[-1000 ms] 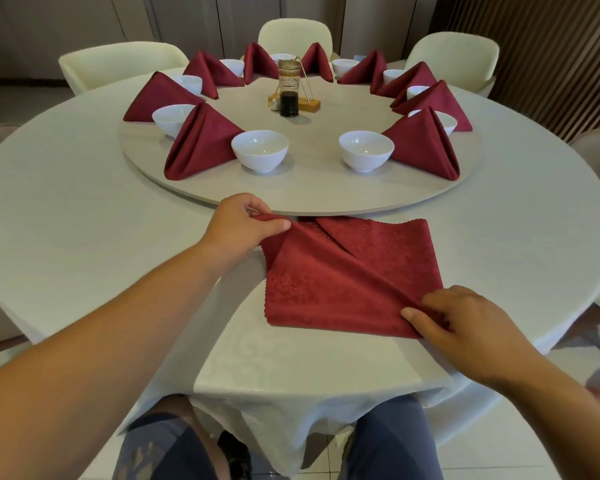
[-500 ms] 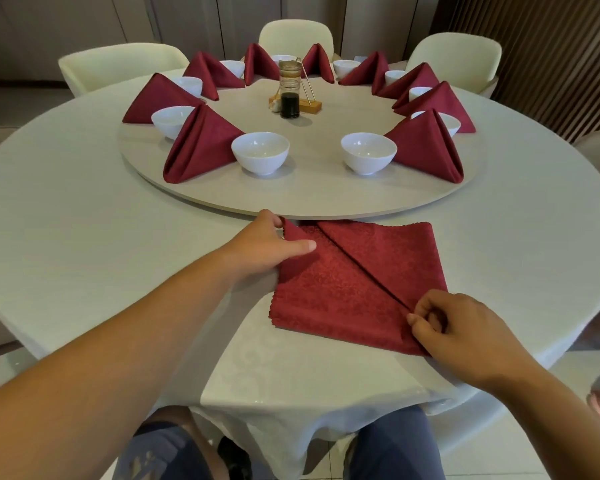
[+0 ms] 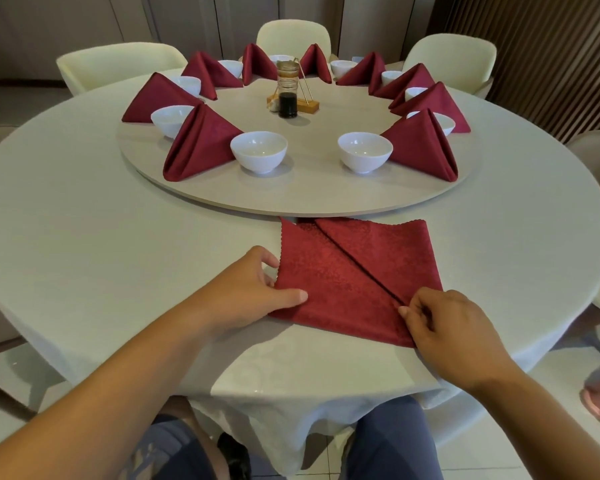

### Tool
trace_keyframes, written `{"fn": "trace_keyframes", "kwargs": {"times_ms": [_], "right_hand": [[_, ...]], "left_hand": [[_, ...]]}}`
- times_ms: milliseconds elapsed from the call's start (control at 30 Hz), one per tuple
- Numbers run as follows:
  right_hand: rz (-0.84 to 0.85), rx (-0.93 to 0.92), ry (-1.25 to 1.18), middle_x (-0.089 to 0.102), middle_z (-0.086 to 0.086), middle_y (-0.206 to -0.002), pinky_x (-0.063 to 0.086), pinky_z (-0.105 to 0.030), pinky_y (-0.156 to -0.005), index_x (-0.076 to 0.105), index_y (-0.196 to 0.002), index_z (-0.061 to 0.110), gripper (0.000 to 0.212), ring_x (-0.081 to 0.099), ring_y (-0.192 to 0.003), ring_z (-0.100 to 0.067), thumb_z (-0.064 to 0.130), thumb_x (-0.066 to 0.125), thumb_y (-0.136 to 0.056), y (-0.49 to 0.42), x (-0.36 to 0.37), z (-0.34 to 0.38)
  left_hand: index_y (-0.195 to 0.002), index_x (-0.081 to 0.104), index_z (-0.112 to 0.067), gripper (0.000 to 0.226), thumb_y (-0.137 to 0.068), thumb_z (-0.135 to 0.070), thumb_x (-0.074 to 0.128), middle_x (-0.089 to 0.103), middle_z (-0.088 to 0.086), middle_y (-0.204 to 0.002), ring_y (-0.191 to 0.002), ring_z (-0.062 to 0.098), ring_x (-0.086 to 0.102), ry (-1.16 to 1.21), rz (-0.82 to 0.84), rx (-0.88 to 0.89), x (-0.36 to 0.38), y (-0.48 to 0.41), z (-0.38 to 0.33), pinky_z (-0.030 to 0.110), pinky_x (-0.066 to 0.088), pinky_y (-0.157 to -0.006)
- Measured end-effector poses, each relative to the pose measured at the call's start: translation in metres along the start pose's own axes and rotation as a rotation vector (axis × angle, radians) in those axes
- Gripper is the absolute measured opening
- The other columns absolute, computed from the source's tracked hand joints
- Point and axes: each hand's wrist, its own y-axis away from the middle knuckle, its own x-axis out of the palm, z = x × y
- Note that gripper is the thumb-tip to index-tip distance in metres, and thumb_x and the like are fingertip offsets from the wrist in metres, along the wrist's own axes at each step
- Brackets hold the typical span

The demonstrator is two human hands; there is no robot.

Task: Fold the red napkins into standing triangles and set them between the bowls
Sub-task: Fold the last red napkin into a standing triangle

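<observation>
A red napkin lies flat on the white tablecloth near the table's front edge, folded with a diagonal seam from top centre to lower right. My left hand grips its left edge near the lower left corner, thumb on top. My right hand pinches the lower right corner at the end of the seam. On the round turntable behind it, several folded red napkins stand as triangles between white bowls; the nearest are at left and right. Two bowls stand side by side with a gap between them.
A glass condiment jar with dark liquid and a wooden holder stand at the turntable's centre. Cream chairs ring the far side of the table. My knees show below the hanging tablecloth.
My left hand has slid from the napkin's upper left corner down its left edge toward me. The left flap now lies flat. My right hand stays at the lower right corner.
</observation>
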Motion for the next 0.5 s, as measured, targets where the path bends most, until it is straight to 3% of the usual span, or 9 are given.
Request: {"fn": "trace_keyframes", "kwargs": {"times_ms": [133, 267, 500], "right_hand": [[0.034, -0.028, -0.062, 0.054, 0.011, -0.062, 0.037, -0.023, -0.059, 0.052, -0.070, 0.025, 0.029, 0.051, -0.064, -0.008, 0.035, 0.057, -0.097, 0.006, 0.000, 0.010], [0.079, -0.059, -0.099, 0.055, 0.011, -0.064, 0.039, -0.022, -0.061, 0.053, -0.071, 0.027, 0.028, 0.052, -0.067, -0.007, 0.038, 0.056, -0.096, 0.010, 0.003, 0.020], [0.030, -0.068, -0.082, 0.055, 0.010, -0.061, 0.035, -0.020, -0.056, 0.051, -0.065, 0.027, 0.031, 0.052, -0.062, -0.007, 0.028, 0.064, -0.093, 0.006, 0.010, 0.021]], "left_hand": [[-0.104, 0.054, -0.031, 0.029, -0.088, -0.027, 0.078, 0.052, -0.002, -0.062, -0.056, 0.011, 0.046, -0.030, -0.049, 0.144, -0.006, 0.018, 0.017, 0.033, 0.041, -0.063], [-0.094, 0.059, -0.038, 0.019, -0.090, -0.030, 0.076, 0.060, 0.004, -0.067, -0.059, 0.013, 0.051, -0.099, -0.006, 0.169, -0.015, 0.037, 0.034, 0.034, 0.043, -0.063], [-0.092, 0.070, -0.037, 0.008, -0.088, -0.035, 0.077, 0.069, -0.013, -0.083, -0.079, 0.006, 0.064, -0.119, -0.150, 0.201, -0.008, 0.036, 0.042, 0.031, 0.054, -0.080]]}}
